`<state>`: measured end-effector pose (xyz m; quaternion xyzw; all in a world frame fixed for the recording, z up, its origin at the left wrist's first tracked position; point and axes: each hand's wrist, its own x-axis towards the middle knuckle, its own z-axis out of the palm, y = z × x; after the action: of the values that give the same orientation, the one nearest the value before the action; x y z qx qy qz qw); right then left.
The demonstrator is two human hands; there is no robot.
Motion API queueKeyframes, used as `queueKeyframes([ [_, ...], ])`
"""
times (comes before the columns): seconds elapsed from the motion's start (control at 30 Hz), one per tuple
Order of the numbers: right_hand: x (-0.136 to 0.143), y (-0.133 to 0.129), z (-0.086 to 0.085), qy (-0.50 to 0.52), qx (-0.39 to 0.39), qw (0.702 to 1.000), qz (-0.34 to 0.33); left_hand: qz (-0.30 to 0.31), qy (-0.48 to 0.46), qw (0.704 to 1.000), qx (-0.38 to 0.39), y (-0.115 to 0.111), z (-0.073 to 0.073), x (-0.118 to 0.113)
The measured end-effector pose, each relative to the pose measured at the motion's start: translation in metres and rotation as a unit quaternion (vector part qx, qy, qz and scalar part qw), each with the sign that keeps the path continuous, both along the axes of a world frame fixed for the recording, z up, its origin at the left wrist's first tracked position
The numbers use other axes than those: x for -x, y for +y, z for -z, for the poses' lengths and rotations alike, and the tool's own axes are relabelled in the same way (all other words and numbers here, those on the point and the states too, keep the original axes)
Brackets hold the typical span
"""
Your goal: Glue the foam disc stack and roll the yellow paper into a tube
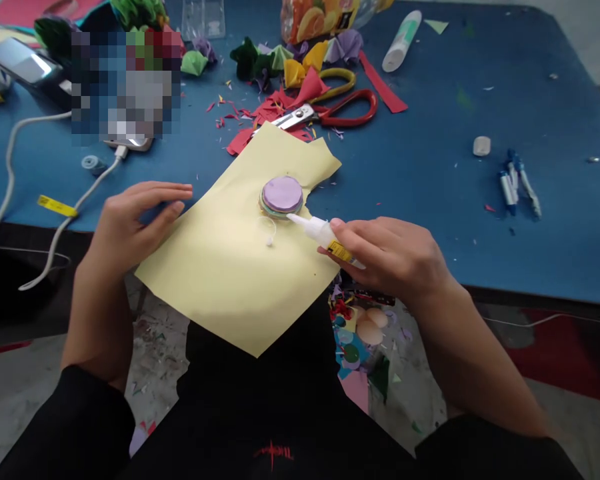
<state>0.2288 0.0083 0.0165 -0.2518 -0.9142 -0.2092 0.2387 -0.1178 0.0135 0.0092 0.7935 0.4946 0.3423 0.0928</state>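
My right hand [395, 257] grips a small white glue bottle [320, 232] with a yellow label. Its narrow nozzle points left, at the lower edge of a stack of round paper discs [283, 195], lilac on top and greenish below. The stack lies on a sheet of yellow paper [205, 267], whose near corner hangs over the table edge. A thin white loop with a small cap-like end [269, 241] lies just below the discs. My left hand [143, 217] is empty, fingers stretched out beside the sheet's left edge; whether it touches the paper I cannot tell.
Beyond the sheet, red-handled scissors [347, 110] lie among red paper scraps [275, 107] and folded paper flowers [305, 63]. A glue stick [403, 41] and blue-white pens [517, 183] are to the right. Phones and a white cable [87, 200] occupy the left.
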Motion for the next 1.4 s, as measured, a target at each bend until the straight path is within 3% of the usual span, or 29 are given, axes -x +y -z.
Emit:
queueKeyframes([
  [0.2, -0.004, 0.003, -0.003, -0.035, 0.057, 0.997, 0.028, 0.007, 0.061, 0.996, 0.06, 0.001, 0.001, 0.0],
  [0.5, -0.015, 0.005, 0.002, -0.056, 0.107, 0.99, 0.073, 0.005, 0.07, 0.996, 0.052, 0.001, 0.002, -0.001],
  [0.77, -0.013, 0.008, -0.003, -0.002, 0.131, 0.991, 0.018, 0.002, 0.07, 0.996, 0.055, 0.0, 0.0, -0.002],
  [1.0, -0.025, 0.014, 0.003, 0.016, 0.1, 0.994, 0.042, -0.002, 0.071, 0.996, 0.046, -0.001, 0.002, -0.003],
  [1.13, -0.026, 0.015, 0.0, 0.03, 0.149, 0.985, 0.086, -0.004, 0.073, 0.996, 0.051, 0.001, 0.002, -0.002],
  [1.27, -0.027, 0.016, -0.008, 0.048, 0.202, 0.973, 0.099, 0.007, 0.087, 0.996, 0.001, -0.008, -0.001, -0.001],
  [1.4, -0.03, 0.023, -0.015, 0.015, 0.224, 0.971, 0.085, 0.012, 0.161, 0.976, -0.147, -0.046, 0.005, -0.019],
])
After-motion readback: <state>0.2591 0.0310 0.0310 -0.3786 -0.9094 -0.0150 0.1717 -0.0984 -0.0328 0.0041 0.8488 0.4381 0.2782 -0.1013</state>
